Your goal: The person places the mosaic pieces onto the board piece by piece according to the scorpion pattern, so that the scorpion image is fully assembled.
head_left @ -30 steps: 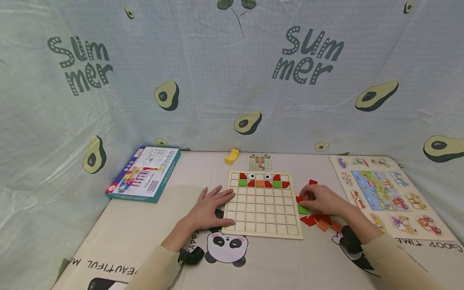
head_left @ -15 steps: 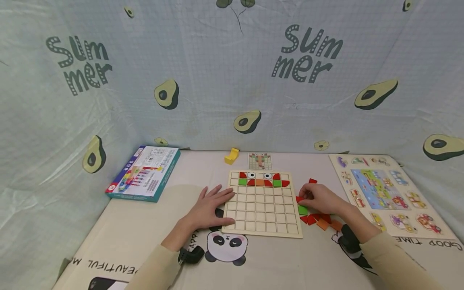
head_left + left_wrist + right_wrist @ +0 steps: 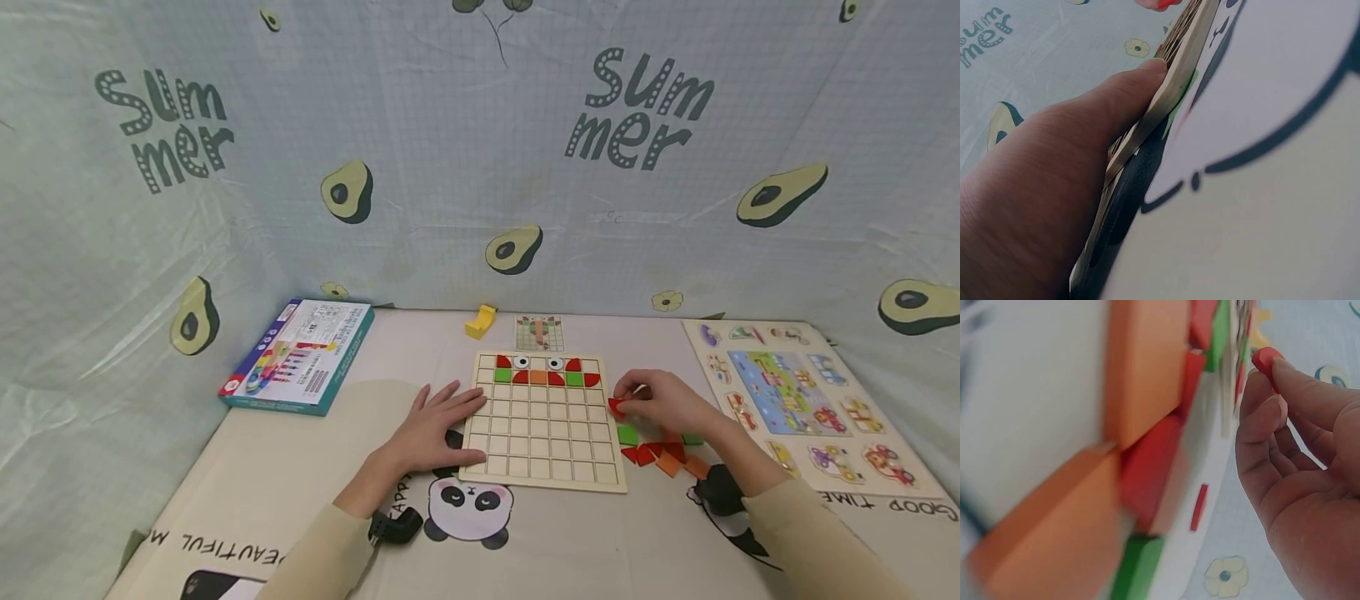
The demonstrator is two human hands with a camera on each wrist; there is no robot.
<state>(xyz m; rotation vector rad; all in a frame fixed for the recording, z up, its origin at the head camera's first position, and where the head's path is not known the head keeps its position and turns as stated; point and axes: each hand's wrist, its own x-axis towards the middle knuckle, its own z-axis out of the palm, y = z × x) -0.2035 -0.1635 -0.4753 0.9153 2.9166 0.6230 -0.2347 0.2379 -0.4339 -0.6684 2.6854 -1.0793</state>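
A square wooden grid board (image 3: 540,425) lies on the table. Its two far rows carry red, green and orange tiles and two round eye tiles. My left hand (image 3: 431,433) rests spread on the board's left edge, and in the left wrist view the thumb (image 3: 1138,84) presses its rim. Just off the right edge, my right hand (image 3: 663,404) pinches a small red tile (image 3: 1266,359) between thumb and fingers. Below that hand is a loose pile with red tiles (image 3: 646,455), orange tiles (image 3: 667,464) and a green tile (image 3: 627,434).
Behind the board lie a small pattern card (image 3: 538,333) and a yellow piece (image 3: 481,322). A picture puzzle board (image 3: 810,400) lies at the right, a flat box (image 3: 300,358) at the left. A black object (image 3: 396,527) is by the left wrist. A hanging sheet (image 3: 435,125) stands behind.
My right hand has lifted the red tile from beside the pile and moved slightly away from me, toward the board's edge. The left hand stays put.
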